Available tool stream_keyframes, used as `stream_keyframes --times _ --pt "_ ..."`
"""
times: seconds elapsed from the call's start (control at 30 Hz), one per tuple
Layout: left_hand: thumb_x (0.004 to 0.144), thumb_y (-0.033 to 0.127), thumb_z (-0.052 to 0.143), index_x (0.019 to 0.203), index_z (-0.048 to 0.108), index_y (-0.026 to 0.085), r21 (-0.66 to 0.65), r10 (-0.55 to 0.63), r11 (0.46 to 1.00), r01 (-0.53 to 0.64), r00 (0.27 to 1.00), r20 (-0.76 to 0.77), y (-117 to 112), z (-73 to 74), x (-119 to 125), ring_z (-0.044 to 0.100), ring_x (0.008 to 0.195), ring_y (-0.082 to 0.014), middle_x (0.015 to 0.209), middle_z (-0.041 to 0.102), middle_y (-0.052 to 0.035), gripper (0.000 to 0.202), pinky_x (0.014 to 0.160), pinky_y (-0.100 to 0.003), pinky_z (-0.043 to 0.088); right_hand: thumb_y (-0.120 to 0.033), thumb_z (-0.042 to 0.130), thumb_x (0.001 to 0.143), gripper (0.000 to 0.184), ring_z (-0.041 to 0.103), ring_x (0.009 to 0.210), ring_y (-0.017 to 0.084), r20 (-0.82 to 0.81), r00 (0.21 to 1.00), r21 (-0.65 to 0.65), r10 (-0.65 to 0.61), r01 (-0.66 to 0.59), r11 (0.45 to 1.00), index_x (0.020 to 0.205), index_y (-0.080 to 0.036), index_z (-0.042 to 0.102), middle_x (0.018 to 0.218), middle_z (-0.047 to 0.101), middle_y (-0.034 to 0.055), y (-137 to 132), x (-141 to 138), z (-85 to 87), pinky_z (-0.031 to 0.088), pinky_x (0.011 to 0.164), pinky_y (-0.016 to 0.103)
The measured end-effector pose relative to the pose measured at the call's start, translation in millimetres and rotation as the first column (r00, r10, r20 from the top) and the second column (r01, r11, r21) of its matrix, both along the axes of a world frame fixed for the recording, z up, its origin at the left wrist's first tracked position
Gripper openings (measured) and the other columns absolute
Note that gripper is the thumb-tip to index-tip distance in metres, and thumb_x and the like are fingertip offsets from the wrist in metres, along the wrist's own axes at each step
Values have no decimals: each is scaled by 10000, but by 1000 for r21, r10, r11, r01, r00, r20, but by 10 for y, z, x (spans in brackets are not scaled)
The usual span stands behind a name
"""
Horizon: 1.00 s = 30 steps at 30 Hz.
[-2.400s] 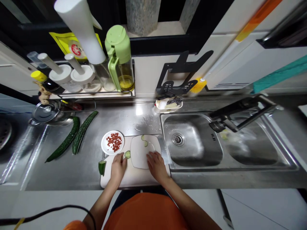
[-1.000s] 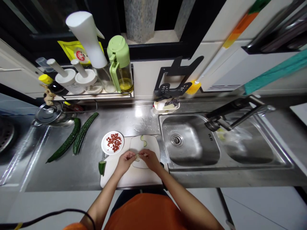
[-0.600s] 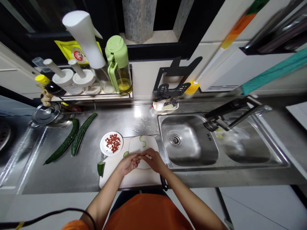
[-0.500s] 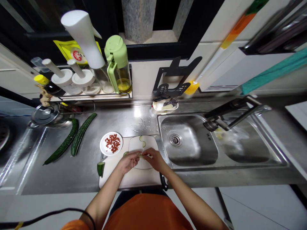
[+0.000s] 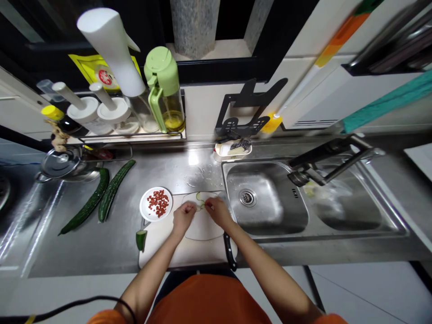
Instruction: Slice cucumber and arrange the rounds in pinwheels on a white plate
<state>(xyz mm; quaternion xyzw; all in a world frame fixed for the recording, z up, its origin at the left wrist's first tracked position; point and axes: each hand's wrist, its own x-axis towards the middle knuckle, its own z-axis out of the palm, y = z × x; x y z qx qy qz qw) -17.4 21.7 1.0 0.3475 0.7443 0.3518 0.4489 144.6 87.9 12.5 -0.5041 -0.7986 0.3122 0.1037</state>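
A white plate [image 5: 202, 227] lies on a white cutting board [image 5: 158, 252] at the counter's front edge. Both hands meet over the plate's far end. My left hand [image 5: 183, 217] and my right hand [image 5: 218, 211] each pinch an end of a thin cucumber slice [image 5: 200, 206]. More pale green slices [image 5: 199, 197] lie just beyond the fingers. A cucumber stub [image 5: 141, 238] rests at the board's left edge. A black knife handle [image 5: 229, 253] shows by my right forearm.
A small white dish of red berries [image 5: 155, 203] sits left of the plate. Two whole cucumbers [image 5: 101, 195] lie further left, near a pot lid [image 5: 59, 163]. A double steel sink [image 5: 266, 200] with a tap [image 5: 324, 166] is at the right. Bottles stand on a rack [image 5: 135, 130] behind.
Both hands have moved from the plate's middle to its far end, still pinching the slice between them. The knife handle has come into view by my right forearm.
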Motion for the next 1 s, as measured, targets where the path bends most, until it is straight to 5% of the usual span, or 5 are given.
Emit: stream_keyframes --times 0.23,1.0 --pt "801 278 534 849 674 204 -8 -98 995 100 957 -274 209 44 100 564 637 -128 675 643 -3 165 668 -228 390 -177 512 865 152 521 908 193 157 988 52 3 -11 999 877 -197 662 855 674 50 213 -108 -60 341 758 276" --pt "827 254 522 884 650 222 -74 -159 987 142 929 -333 262 13 126 587 685 -146 730 664 -17 144 672 -234 369 -239 452 929 187 423 1024 234 331 934 138 133 -188 972 941 -209 637 927 643 80 254 -166 -149 298 777 336"
